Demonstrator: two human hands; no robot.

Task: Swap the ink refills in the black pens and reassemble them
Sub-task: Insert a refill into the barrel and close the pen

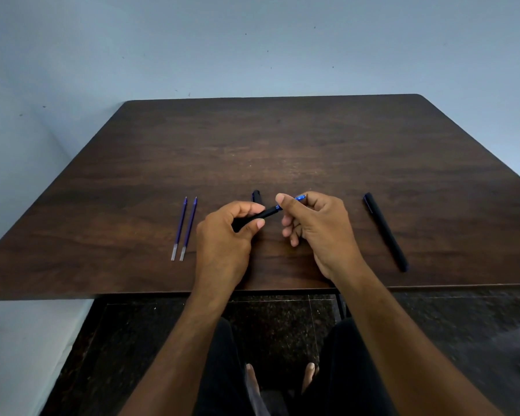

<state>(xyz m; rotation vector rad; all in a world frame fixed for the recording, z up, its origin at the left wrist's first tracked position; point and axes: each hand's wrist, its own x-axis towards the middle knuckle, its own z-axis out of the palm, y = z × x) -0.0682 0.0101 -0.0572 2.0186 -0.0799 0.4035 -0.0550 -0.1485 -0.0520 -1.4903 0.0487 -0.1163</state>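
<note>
My left hand [228, 228] grips the black barrel [266, 214] of a pen above the dark wooden table [282, 139]. My right hand [315, 223] pinches the pen's blue tip section [299, 198] between thumb and fingers. A black pen cap [256, 196] lies on the table just behind my left hand, partly hidden. Two blue ink refills [184, 229] lie side by side at the left, tips pointing away. A second black pen [385, 231], capped and whole, lies at the right.
The table's front edge [102, 295] runs just below my wrists. A pale wall stands behind and to the left. My legs and bare feet are over a dark speckled floor [282, 325] under the table.
</note>
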